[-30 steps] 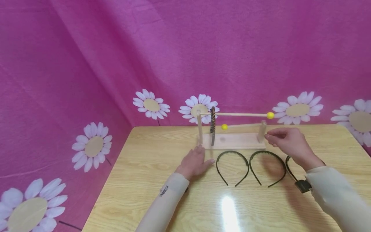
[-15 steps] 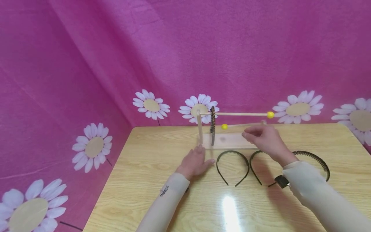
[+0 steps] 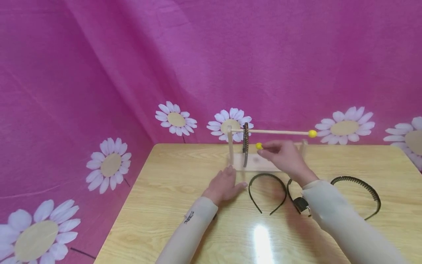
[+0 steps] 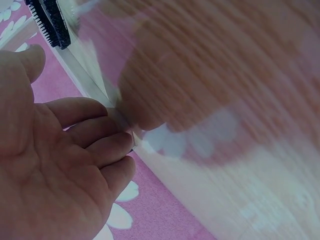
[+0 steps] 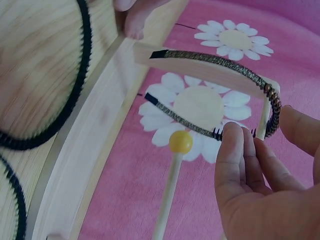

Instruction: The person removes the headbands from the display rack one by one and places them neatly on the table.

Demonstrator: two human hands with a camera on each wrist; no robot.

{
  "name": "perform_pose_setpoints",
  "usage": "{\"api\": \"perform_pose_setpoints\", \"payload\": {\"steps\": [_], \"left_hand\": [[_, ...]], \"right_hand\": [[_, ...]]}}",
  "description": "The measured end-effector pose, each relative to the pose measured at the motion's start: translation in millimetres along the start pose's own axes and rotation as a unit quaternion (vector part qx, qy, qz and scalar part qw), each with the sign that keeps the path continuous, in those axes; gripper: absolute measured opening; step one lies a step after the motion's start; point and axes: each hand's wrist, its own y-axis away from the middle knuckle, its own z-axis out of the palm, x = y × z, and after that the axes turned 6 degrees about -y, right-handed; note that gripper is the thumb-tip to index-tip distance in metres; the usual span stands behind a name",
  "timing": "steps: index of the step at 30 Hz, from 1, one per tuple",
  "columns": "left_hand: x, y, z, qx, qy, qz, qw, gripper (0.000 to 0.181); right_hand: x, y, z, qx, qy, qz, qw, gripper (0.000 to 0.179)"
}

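Note:
A wooden stand (image 3: pixel 254 161) has two rods tipped with yellow balls, one at each end post. A glittery headband (image 3: pixel 245 146) hangs on the upper rod (image 3: pixel 277 132), near the left post; its ends and comb teeth show in the right wrist view. My left hand (image 3: pixel 222 187) rests on the table with fingertips at the left end of the stand's base. My right hand (image 3: pixel 285 157) is in front of the lower rod, its fingertips by the lower yellow ball (image 3: pixel 259 146). In the right wrist view, thumb and fingers stand apart near the headband (image 5: pixel 210 60); contact cannot be told.
Three dark toothed headbands lie in a row before the stand: a left one (image 3: pixel 267 175), a middle one (image 3: pixel 290 190) partly under my right arm, and a right one (image 3: pixel 357 179). A pink cloth (image 3: pixel 280 66) with daisies hangs behind the wooden table (image 3: pixel 171 176).
My right hand has moved left along the front of the stand, from its right post to the lower yellow ball. The left hand has stayed at the base; the view shifted slightly.

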Motion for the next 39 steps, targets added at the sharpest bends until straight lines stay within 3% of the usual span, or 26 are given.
{"api": "perform_pose_setpoints", "payload": {"steps": [18,29,39], "left_hand": [[0.6,1.3,1.3,-0.006,-0.007,0.005,0.9999,0.076],[0.9,0.0,-1.7,-0.004,-0.014,0.009,0.9999,0.074],[1.4,0.2,-2.8,-0.012,-0.017,0.007,0.9997,0.076]], "right_hand": [[-9,-20.9,35,0.011,-0.035,0.023,0.9990,0.036],[-9,-25.6,41,0.007,-0.042,0.017,0.9989,0.023],[-11,-24.6,40,0.019,-0.012,0.003,0.9997,0.015]]}}
